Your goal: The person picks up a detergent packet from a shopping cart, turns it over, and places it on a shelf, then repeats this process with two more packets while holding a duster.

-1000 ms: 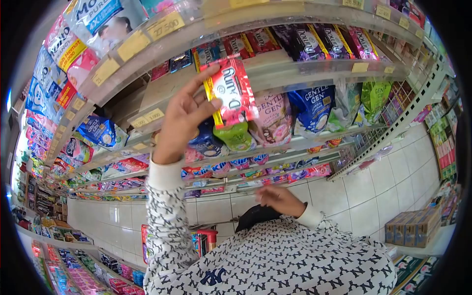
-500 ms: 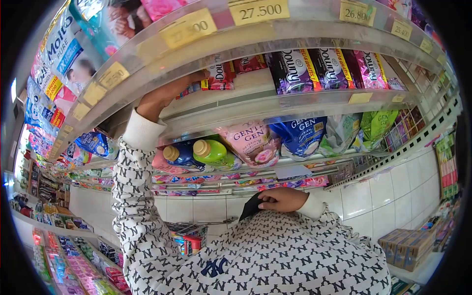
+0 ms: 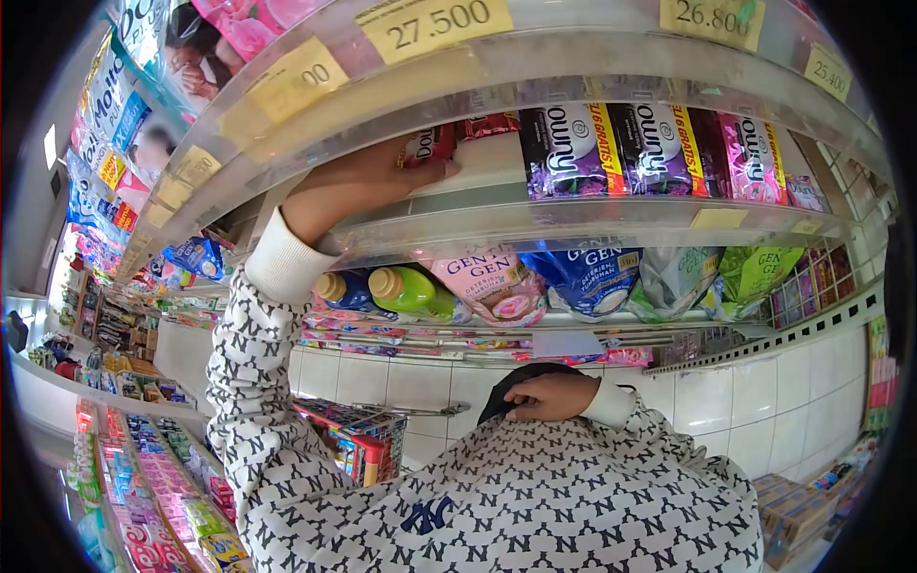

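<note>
My left hand (image 3: pixel 368 186) reaches between two shelf boards, its thumb showing below a red Downy packet (image 3: pixel 430 146). The hand is closed around the packet's lower part; the other fingers are largely hidden. Another red packet (image 3: pixel 489 126) lies just behind to the right. Close to my chest, my right hand (image 3: pixel 554 396) has its fingers curled over a dark, soft-looking black item (image 3: pixel 511 382), whose kind I cannot make out. Dark purple Downy packs (image 3: pixel 564 153) stand further right on the same shelf.
The clear shelf edge (image 3: pixel 592 218) runs beneath my left hand. Below it sit a green bottle (image 3: pixel 411 291) and Gentle Gen pouches (image 3: pixel 487 282). Yellow price tags (image 3: pixel 435 27) hang on the upper edge. A shopping cart (image 3: pixel 373 444) stands behind my left arm; cartons (image 3: pixel 798 511) are at lower right.
My left hand has moved right and over the front of the red Downy packet, covering more of it. The view has shifted closer to the shelf. My right hand still holds the black item.
</note>
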Tool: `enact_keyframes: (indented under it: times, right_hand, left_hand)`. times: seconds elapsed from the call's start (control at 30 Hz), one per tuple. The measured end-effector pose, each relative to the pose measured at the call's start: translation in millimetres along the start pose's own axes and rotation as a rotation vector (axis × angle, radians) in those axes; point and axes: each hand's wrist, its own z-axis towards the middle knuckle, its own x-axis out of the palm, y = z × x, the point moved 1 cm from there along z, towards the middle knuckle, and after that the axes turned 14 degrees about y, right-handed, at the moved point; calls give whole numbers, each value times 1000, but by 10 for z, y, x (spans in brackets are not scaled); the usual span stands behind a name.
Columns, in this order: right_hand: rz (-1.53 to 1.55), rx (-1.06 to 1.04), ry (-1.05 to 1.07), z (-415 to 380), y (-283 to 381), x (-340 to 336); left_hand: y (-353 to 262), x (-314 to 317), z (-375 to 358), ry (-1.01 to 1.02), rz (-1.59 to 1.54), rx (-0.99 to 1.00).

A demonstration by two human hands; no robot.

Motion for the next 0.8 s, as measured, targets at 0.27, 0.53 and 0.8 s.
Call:
enact_keyframes:
  times: [0.27,0.53,0.8]
  right_hand:
    - [100,1,-150,-282,-186,-43]
    - [125,53,-111,-280,-366,46]
    - [80,64,-100,-332,-369,74]
  left_hand:
    - [135,23,245,-70,37,109]
    - [258,-44,163,-65,106,117]
    - [329,-5,149,4,244,83]
